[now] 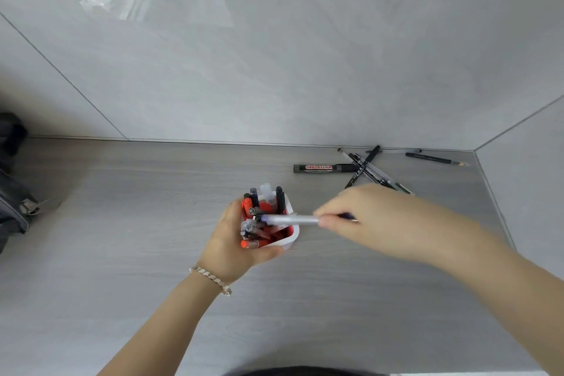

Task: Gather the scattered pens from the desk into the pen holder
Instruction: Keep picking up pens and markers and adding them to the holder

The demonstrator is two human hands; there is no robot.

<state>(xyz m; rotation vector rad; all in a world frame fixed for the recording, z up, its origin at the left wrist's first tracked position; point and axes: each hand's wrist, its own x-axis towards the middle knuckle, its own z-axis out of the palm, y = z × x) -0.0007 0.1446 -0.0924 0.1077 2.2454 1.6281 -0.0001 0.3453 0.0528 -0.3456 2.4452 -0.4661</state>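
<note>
The pen holder (290, 239), white outside and red inside, stands on the grey wood-grain desk (122, 253), packed with pens: red-capped, black and clear-barrelled ones stick up out of its mouth. The left hand (232, 250), with a silver bracelet (210, 279) at the wrist, wraps around the holder's near side. The right hand (360, 217) pinches a silver-barrelled pen (290, 219) and holds it level across the holder's opening. Well behind, near the wall, lies a black marker (323, 168) printed "WHITEBOARD". Just right of it is a crossed pile of loose pens (366, 168), and a single pencil (433, 159) lies farther right. A dark bag (12, 192) sits at the left edge.
</note>
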